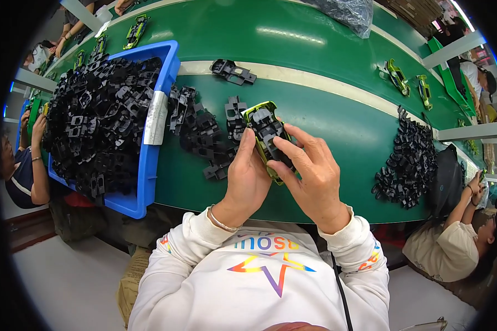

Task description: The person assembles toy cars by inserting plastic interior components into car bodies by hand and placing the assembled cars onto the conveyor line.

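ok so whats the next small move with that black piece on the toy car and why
Probably press the black piece down with both thumbs. It lies on the upturned green toy car, which the left hand and right hand hold, but whether it is fully seated is unclear.

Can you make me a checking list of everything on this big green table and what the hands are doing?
Surface: green conveyor belt with a pale stripe running across it.
Job's things: yellow-green toy car body, underside up, with a black chassis piece in it.
Clutter: blue bin heaped with black plastic parts; loose black parts beside it; another black pile at right; finished green cars farther along.
Fingers: left hand and right hand both grip the car body.
Cables: thin black cord over the white sweatshirt.
Surroundings: other seated people on both sides; clear plastic bag at the far edge.
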The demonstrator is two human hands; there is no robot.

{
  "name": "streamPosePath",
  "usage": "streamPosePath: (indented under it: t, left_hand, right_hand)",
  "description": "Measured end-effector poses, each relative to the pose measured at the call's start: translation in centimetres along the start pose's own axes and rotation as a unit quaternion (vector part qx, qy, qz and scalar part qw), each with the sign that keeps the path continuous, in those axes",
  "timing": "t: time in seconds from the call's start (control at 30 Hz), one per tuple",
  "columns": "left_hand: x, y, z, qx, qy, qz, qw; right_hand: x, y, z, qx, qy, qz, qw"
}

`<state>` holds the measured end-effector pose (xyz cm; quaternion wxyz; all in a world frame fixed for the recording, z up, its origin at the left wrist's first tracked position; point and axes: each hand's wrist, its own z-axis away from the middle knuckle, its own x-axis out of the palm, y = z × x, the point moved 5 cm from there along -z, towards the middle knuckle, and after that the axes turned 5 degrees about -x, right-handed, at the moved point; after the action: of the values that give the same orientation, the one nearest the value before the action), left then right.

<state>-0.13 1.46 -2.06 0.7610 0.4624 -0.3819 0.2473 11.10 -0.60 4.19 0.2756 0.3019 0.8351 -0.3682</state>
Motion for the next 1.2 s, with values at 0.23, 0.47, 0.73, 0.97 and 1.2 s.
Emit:
streamPosePath:
  t: [0.23, 0.47, 0.73, 0.97, 1.2]
  left_hand:
    - [-0.2, 0.2, 0.2, -0.006, -0.006, -0.008, 1.000]
    - [-0.3, 0.1, 0.2, -0.002, 0.005, -0.031, 0.999]
    - [-0.8, -0.1, 0.1, 0.007, 0.007, -0.044, 0.999]
    - [-2.0, -0.6, 0.2, 0.002, 0.006, -0.097, 0.995]
    - [-0.3, 1.1, -0.2, 0.038, -0.017, -0.107, 0.993]
  right_hand:
    - [-0.1, -0.6, -0.3, 0.004, -0.052, 0.012, 0.999]
    - [-0.1, -1.4, -0.4, -0.010, -0.124, 0.058, 0.991]
    - [0.3, -2.0, -0.5, -0.018, -0.156, 0.115, 0.981]
    - [-0.3, -1.5, -1.1, -0.040, -0.174, 0.071, 0.981]
    - [-2.1, 5.1, 0.3, 0.161, -0.045, -0.296, 0.940]
